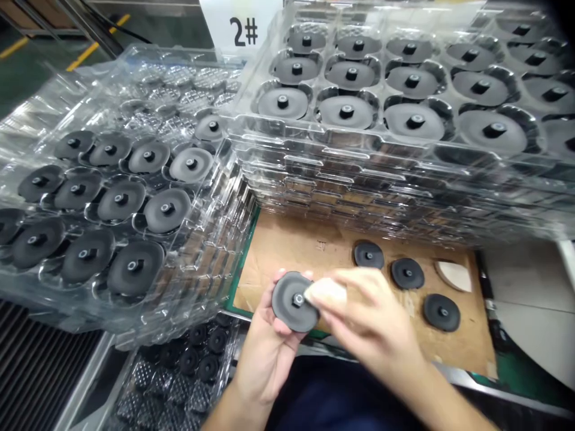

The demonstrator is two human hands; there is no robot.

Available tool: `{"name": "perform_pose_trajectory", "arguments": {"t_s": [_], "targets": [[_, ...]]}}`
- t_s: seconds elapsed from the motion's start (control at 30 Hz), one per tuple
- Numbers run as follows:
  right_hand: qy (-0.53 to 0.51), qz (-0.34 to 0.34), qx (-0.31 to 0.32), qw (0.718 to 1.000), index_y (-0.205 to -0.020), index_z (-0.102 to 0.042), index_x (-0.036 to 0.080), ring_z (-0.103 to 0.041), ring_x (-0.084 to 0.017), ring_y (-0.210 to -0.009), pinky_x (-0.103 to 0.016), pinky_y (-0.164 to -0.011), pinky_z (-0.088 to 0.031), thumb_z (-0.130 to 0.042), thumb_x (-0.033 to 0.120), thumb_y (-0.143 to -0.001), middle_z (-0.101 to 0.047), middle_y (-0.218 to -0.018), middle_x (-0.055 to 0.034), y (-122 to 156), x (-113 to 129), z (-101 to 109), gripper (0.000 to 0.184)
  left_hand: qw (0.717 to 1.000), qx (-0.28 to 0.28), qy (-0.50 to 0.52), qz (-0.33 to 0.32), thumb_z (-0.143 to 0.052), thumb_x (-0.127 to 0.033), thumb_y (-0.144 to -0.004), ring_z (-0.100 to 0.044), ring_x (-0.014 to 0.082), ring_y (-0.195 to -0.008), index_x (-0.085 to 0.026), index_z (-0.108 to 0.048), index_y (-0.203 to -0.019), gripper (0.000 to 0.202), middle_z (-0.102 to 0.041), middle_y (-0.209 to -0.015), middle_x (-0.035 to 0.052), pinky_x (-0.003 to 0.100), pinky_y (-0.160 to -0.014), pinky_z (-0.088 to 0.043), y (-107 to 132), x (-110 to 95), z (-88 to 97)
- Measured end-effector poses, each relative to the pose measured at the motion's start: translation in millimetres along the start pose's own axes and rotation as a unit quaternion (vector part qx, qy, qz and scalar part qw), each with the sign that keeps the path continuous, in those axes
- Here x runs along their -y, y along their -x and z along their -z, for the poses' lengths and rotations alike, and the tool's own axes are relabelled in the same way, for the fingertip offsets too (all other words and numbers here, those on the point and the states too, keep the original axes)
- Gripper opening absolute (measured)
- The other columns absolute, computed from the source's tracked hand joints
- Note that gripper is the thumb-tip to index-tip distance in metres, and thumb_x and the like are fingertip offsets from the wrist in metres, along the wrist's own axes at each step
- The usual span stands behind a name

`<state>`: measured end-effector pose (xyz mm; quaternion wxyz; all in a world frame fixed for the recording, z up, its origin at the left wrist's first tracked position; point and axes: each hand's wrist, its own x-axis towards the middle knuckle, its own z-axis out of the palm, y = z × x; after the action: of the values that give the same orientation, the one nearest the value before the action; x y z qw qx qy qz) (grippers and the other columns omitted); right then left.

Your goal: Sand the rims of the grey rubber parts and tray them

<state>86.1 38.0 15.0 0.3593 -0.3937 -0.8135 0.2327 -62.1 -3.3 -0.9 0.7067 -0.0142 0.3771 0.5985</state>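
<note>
My left hand (265,353) grips a round black disc (291,301) with a small metal hub, holding it up by its rim over the front edge of a brown board (287,251). My right hand (368,323) is blurred by motion; its fingers pinch a small whitish piece against the disc's centre. Three more black discs (406,273) lie loose on the board to the right, beside a pale round pad (454,275).
A tall stack of clear plastic trays (359,179) filled with black discs stands behind the board. A second clear tray stack (112,197), partly filled, sits at the left. Small black parts lie in a tray (188,365) below left. A sign reads "2#" (244,31).
</note>
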Motion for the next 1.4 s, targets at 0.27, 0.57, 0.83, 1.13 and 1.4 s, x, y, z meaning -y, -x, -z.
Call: {"name": "perform_pose_trajectory", "arguments": {"t_s": [0.27, 0.57, 0.83, 1.13, 1.4], "targets": [[-0.041, -0.02, 0.037, 0.998, -0.106, -0.068, 0.025, -0.055, -0.019, -0.099, -0.035, -0.08, -0.05, -0.055, 0.014, -0.085, -0.059, -0.108, -0.0075, -0.5, -11.4, 15.4, 0.026, 0.998, 0.044, -0.04, 0.021, -0.079, -0.03, -0.062, -0.063, 0.0226, -0.105, -0.03, -0.066, -0.108, 0.047, -0.069, -0.112, 0.005, 0.03, -0.086, -0.054, -0.2, -0.5, 2.9], [-0.039, -0.017, 0.034, 0.999, -0.106, -0.068, 0.024, -0.054, -0.02, -0.101, -0.036, -0.081, -0.051, -0.054, 0.012, -0.085, -0.06, -0.109, -0.0081, 6.0, -9.7, 24.9, 0.028, 0.994, 0.054, -0.081, 0.05, -0.079, -0.036, -0.058, -0.062, 0.0232, -0.106, -0.033, -0.066, -0.107, 0.051, -0.07, -0.111, 0.0039, 0.03, -0.088, -0.051, 2.6, -1.5, -0.8], [-0.024, -0.022, -0.009, 0.999, -0.101, -0.07, 0.022, -0.055, -0.021, -0.098, -0.036, -0.08, -0.051, -0.055, 0.011, -0.083, -0.06, -0.104, -0.0091, 13.1, -2.7, 27.2, 0.026, 0.993, 0.045, -0.104, 0.037, -0.082, -0.041, -0.05, -0.061, 0.0262, -0.106, -0.03, -0.066, -0.108, 0.06, -0.069, -0.111, 0.0061, 0.033, -0.088, -0.051, 0.7, 4.6, -2.7], [-0.009, -0.041, -0.032, 0.999, -0.102, -0.069, 0.025, -0.057, -0.021, -0.098, -0.037, -0.078, -0.052, -0.056, 0.013, -0.083, -0.062, -0.103, -0.0081, 23.6, 8.2, 35.4, 0.027, 0.992, 0.057, -0.114, 0.008, -0.083, -0.038, -0.049, -0.067, 0.0244, -0.093, -0.033, -0.067, -0.1, 0.053, -0.07, -0.107, 0.0023, 0.036, -0.085, -0.052, 6.1, 6.2, -20.5], [-0.008, -0.064, -0.084, 0.994, -0.102, -0.069, 0.024, -0.056, -0.021, -0.091, -0.034, -0.072, -0.052, -0.056, 0.018, -0.084, -0.061, -0.1, -0.009, 33.5, 16.1, 33.3, 0.024, 0.991, 0.048, -0.111, -0.065, -0.086, -0.028, -0.048, -0.065, 0.0228, -0.099, -0.037, -0.065, -0.094, 0.051, -0.07, -0.104, -0.0047, 0.032, -0.087, -0.051, 10.0, 22.7, -42.2]]}}
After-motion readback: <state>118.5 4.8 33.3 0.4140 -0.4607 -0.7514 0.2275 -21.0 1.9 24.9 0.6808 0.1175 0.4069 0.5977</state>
